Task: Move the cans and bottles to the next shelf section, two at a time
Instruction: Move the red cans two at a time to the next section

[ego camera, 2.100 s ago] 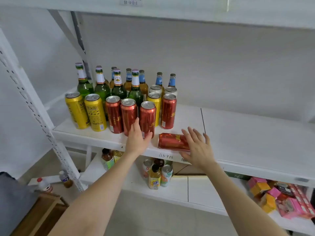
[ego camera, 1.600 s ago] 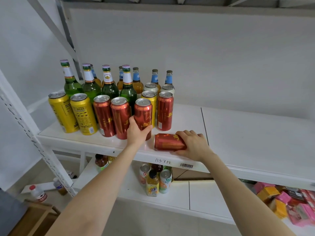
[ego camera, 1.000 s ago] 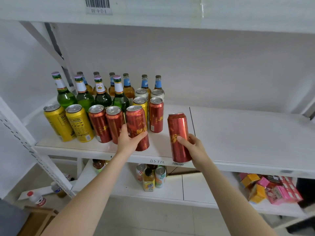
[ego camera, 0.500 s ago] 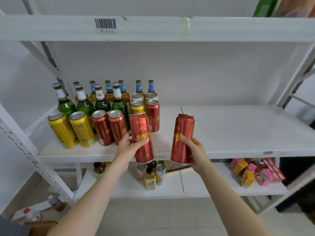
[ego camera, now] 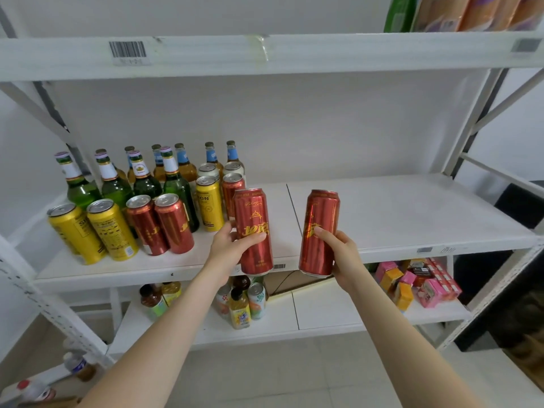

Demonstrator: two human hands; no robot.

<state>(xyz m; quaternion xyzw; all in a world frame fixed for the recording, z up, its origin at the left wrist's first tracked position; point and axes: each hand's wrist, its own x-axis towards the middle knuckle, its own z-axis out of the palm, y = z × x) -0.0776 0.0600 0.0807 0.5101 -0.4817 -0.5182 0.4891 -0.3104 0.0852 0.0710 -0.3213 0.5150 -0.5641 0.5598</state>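
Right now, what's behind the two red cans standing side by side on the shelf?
Right behind the two red cans stand green bottles, with amber bottles farther back. The cans cover the green bottles' bottoms, so those can't be seen.

Left hand (ego camera: 232, 248) grips upright red can (ego camera: 253, 231); right hand (ego camera: 343, 254) grips second red can (ego camera: 319, 231), both above shelf (ego camera: 412, 213) edge.

We see two bare forearms: our left forearm (ego camera: 164, 328) runs in from 7 o'clock, our right forearm (ego camera: 406, 334) from 5 o'clock, both slim and uncovered as far as the edge of view. Our left hand (ego camera: 228, 248) and right hand (ego camera: 343, 254) are bare as well; nails too small to judge.
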